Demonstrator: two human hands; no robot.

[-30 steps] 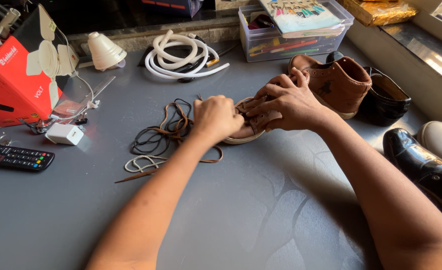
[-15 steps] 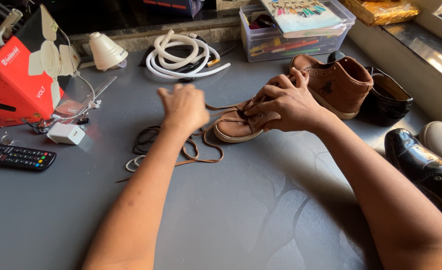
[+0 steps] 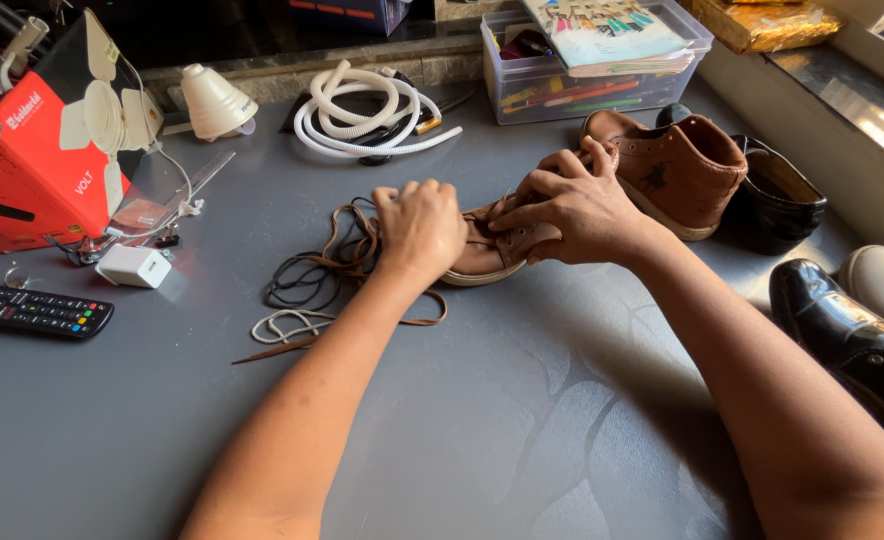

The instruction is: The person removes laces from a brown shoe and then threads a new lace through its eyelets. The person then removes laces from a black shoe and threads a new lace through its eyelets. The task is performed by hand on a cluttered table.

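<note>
Half a second ago the left hand [image 3: 420, 228] was lifted up and off to the left, pulling the thin brown lace [image 3: 347, 250] tight; now it has come back down to the toe of the low brown leather shoe [image 3: 482, 252], fingers curled in a loose fist; it looks closed on the lace, though the fingers hide it; the lace has gone slack again and lies in loops on the flat grey table [image 3: 522, 400]; the right hand [image 3: 572, 205] has stayed where it was, pressed down on the top of the shoe with fingers spread; the two hands sit close together, nearly touching

The shoe lies in the middle of the table, toe pointing left; it is tan brown with a pale sole edge; most of it is covered by the hands; the lace trails out to the left of it, mixed with a thin black lace [image 3: 297, 285] and a white cord [image 3: 287, 325]; just behind the right hand stands a tall brown leather boot [image 3: 677, 170]
</note>
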